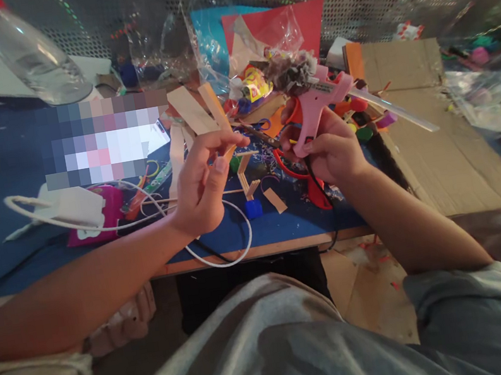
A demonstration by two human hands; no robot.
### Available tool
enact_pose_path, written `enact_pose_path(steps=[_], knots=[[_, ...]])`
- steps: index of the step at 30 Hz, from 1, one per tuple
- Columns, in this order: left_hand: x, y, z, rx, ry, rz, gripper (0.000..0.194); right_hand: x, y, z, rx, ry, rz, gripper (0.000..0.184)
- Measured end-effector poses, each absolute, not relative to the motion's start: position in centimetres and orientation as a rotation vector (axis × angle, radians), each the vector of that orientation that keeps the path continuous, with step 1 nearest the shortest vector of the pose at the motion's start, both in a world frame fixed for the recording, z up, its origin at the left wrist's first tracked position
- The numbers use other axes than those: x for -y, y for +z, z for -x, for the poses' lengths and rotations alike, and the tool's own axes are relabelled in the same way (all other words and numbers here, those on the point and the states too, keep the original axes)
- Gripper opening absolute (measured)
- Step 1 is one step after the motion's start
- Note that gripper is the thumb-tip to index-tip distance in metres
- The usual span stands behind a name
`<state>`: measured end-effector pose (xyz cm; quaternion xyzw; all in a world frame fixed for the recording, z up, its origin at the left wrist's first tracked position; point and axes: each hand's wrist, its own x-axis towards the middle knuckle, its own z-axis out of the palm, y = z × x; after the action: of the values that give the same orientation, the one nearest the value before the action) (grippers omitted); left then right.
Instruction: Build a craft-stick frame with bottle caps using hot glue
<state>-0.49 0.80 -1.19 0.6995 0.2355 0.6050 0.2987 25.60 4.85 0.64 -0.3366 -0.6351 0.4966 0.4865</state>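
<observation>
A pink hot glue gun (316,103) is gripped in my right hand (333,148), with a clear glue stick (398,108) poking out of its back. Scissors (265,135) with orange handles lie right by these fingers; I cannot tell whether they are touched. My left hand (204,182) hovers over the table, fingers loosely bent and thumb apart, with nothing clearly held. Close to it, flat wooden sticks (192,109) lean in the clutter. Between my hands stands a small piece built of wooden sticks (243,179) on a blue cap (253,209).
A white charger (71,208) with a looping white cable lies on the left, by a blurred-out phone (155,136). Behind it stands a water bottle (34,57). Cardboard (445,142) covers the right side. Coloured sheets (309,24) and plastic bags fill the back.
</observation>
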Motion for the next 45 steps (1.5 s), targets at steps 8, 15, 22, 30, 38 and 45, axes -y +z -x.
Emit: enact_pose_path(steps=[8,15,22,30,38,45], knots=[[-0.5,-1.2,0.6,-0.716,1.583,-1.769,0.040,-4.6,1.2,-25.3,1.500,1.227,0.823,0.047],[-1.2,-1.1,0.8,-0.610,1.658,-1.968,0.034,-4.2,1.7,-24.9,1.320,1.338,0.761,0.049],[-1.0,-1.4,0.5,-0.631,1.647,-1.963,0.024,-4.2,1.3,-25.1,1.298,1.346,0.742,0.037],[-0.2,-1.0,0.6,-0.567,1.631,-2.026,0.015,-3.6,3.9,-24.8,1.161,1.468,0.670,0.049],[0.2,-0.5,0.7,-0.515,1.602,-1.976,0.009,-2.0,5.0,-21.1,1.359,1.265,0.748,0.057],[0.2,-0.7,0.6,-0.522,1.569,-1.982,0.009,-2.4,1.6,-21.5,1.466,1.151,0.736,0.068]])
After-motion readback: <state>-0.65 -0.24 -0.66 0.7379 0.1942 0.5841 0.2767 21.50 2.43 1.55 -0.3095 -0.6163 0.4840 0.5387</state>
